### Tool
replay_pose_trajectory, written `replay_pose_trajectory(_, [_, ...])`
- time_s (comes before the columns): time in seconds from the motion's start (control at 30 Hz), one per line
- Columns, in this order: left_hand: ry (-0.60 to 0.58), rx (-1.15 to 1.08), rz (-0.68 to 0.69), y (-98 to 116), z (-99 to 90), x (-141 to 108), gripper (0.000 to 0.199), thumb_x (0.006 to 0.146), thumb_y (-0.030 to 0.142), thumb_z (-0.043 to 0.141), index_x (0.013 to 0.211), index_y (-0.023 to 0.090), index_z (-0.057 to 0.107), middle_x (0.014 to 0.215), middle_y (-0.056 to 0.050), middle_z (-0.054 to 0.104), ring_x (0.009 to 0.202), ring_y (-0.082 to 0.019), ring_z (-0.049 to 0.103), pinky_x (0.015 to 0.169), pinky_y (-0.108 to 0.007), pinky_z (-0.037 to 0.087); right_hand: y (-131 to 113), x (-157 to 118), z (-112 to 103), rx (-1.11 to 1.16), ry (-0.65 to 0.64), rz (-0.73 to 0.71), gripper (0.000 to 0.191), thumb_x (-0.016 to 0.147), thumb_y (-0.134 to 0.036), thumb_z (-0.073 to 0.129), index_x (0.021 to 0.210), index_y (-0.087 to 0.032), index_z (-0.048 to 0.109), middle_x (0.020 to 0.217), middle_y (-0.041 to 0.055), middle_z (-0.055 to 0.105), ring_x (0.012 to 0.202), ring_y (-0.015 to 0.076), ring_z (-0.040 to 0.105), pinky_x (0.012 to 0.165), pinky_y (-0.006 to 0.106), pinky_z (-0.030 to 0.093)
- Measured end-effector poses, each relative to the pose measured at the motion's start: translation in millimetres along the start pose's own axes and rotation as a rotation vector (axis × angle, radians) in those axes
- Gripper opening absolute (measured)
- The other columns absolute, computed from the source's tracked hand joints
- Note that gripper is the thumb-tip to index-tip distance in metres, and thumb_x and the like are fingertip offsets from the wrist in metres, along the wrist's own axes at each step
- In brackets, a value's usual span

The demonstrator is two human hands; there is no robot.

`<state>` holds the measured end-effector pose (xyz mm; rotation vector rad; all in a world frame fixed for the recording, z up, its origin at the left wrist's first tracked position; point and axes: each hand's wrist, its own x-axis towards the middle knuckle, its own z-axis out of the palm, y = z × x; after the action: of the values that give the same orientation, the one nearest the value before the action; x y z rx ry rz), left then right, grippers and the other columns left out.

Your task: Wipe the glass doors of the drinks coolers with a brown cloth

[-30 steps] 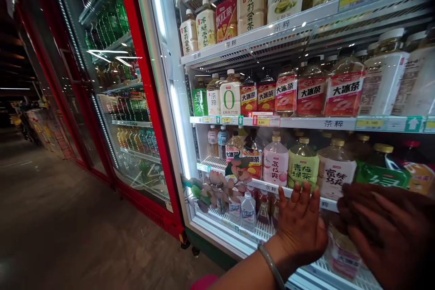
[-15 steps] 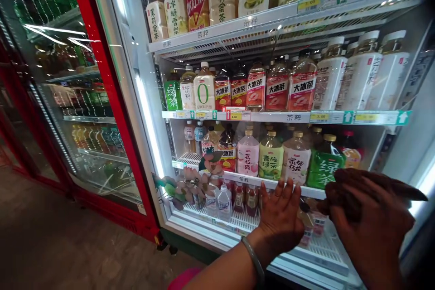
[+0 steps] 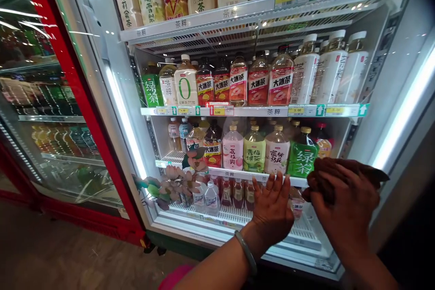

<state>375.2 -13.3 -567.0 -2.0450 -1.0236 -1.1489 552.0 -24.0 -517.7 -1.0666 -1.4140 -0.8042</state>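
My left hand (image 3: pixel 273 210) lies flat with fingers spread against the glass of an upright drinks cooler; a bangle circles that wrist. In my right hand (image 3: pixel 345 208) is a bunched dark brown cloth (image 3: pixel 375 172), pressed to the glass on the right. The fingers lie over the cloth and hide part of it. Behind the glass, a green tea bottle (image 3: pixel 303 149) stands close to the cloth. A pale pink-labelled bottle (image 3: pixel 277 152) shows just above my left fingertips. Lower bottles are partly hidden by both hands.
Bottled teas fill the upper shelf (image 3: pixel 180 23) and the middle shelf (image 3: pixel 254 111). A flower decal (image 3: pixel 176 186) is on the glass at lower left. Left of it stands another cooler with a red frame (image 3: pixel 76 99). The brown floor (image 3: pixel 78 253) shows below.
The view has turned slightly right, so the cooler and bottles sit farther left in the picture. Both hands stay at the glass, and the cloth is still in my right hand.
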Motion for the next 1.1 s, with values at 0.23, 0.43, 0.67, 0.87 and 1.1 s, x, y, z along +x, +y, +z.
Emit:
replay_pose_trajectory(0.23, [-0.074, -0.030, 0.055, 19.6, 5.3, -10.9, 0.072, 0.099, 0.037, 0.051, 0.161, 0.006, 0.034, 0.167, -0.014, 0.035, 0.162, -0.028, 0.022, 0.134, -0.051, -0.007, -0.3, -12.6, 1.6, 0.046, -0.098, -0.197, 0.028, 0.079, -0.017, 0.076, 0.104, -0.028, 0.074, 0.117, 0.0040, 0.069, 0.112, 0.0268, 0.065, 0.104, 0.049, 0.052])
replay_pose_trajectory(0.43, [-0.131, -0.094, 0.054, 30.0, 9.6, -6.2, 0.070, 0.100, 0.032, 0.045, 0.165, 0.013, 0.027, 0.167, -0.011, 0.037, 0.160, -0.024, 0.029, 0.128, -0.057, -0.018, 28.2, -2.6, -16.5, -0.117, 0.048, 0.018, 0.035, 0.079, -0.024, 0.077, 0.111, -0.023, 0.065, 0.126, 0.0128, 0.062, 0.122, 0.0355, 0.060, 0.105, 0.054, 0.045])
replay_pose_trajectory(0.67, [-0.064, -0.075, -0.052, 40.8, 30.6, -11.4, 0.072, 0.100, 0.030, 0.047, 0.165, 0.009, 0.025, 0.163, -0.017, 0.044, 0.158, -0.030, 0.034, 0.129, -0.062, -0.014, 2.6, -15.1, -9.6, -0.052, -0.084, -0.134, 0.063, 0.080, -0.025, 0.077, 0.138, -0.028, 0.054, 0.120, 0.0067, 0.065, 0.117, 0.0278, 0.058, 0.107, 0.046, 0.044])
replay_pose_trajectory(0.87, [-0.147, -0.100, 0.089, 41.9, 29.0, -8.9, 0.072, 0.097, 0.026, 0.047, 0.165, 0.016, 0.027, 0.167, -0.011, 0.038, 0.159, -0.025, 0.031, 0.133, -0.052, -0.007, 32.3, -25.6, -24.9, -0.150, -0.145, -0.083, 0.053, 0.083, -0.029, 0.076, 0.132, -0.029, 0.058, 0.122, 0.0071, 0.061, 0.120, 0.0285, 0.055, 0.109, 0.047, 0.041])
replay_pose_trajectory(1.1, [-0.165, -0.171, 0.118, 57.7, 36.1, -3.2, 0.080, 0.092, 0.028, 0.051, 0.164, 0.006, 0.026, 0.170, -0.016, 0.031, 0.162, -0.028, 0.021, 0.134, -0.050, 0.002, 17.7, -15.3, -21.1, -0.141, -0.053, 0.134, 0.049, 0.084, -0.028, 0.074, 0.130, -0.024, 0.060, 0.124, 0.0100, 0.060, 0.121, 0.0300, 0.056, 0.109, 0.050, 0.043])
